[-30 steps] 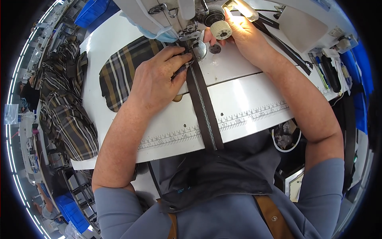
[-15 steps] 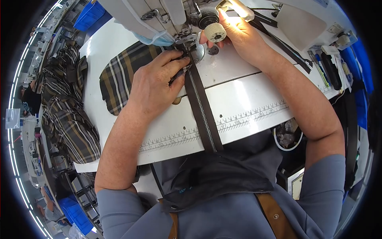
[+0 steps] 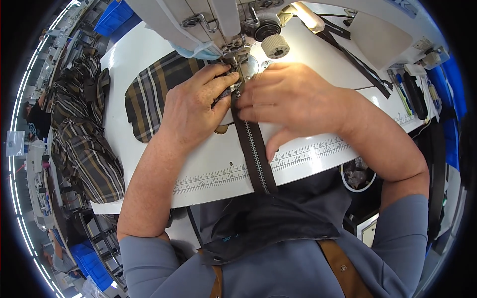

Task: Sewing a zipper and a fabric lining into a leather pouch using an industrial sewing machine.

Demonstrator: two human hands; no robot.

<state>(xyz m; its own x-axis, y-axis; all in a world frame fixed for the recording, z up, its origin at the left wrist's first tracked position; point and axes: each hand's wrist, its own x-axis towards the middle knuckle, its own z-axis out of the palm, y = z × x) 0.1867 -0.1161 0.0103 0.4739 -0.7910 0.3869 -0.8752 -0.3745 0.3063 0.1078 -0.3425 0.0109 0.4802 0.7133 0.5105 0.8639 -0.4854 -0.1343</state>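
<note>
At the sewing machine's needle area (image 3: pixel 236 54), my left hand (image 3: pixel 191 102) has its fingers closed on the edge of a dark plaid fabric piece (image 3: pixel 149 94). A dark brown zipper (image 3: pixel 256 159) with metal teeth runs from beneath those fingertips toward me, its lower end at the table's front edge. My right hand (image 3: pixel 293 102), smeared by motion, hovers by the zipper's right side with fingers stretched and thumb apart. Whether its fingertips touch the zipper tape cannot be made out. The ridged dial (image 3: pixel 275 46) on the machine is beyond this hand.
A heap of plaid fabric (image 3: pixel 84 134) hangs over the table's left edge. More zippers (image 3: pixel 360 64) lie at the back right, near pens (image 3: pixel 403 92). A printed ruler (image 3: pixel 318 151) lines the front edge; a white-rimmed bin (image 3: pixel 358 188) stands below. A lit lamp (image 3: pixel 308 17) hangs beside the machine.
My right hand has left the dial area and come down toward me and left, to the zipper. My left hand stays on the plaid fabric.
</note>
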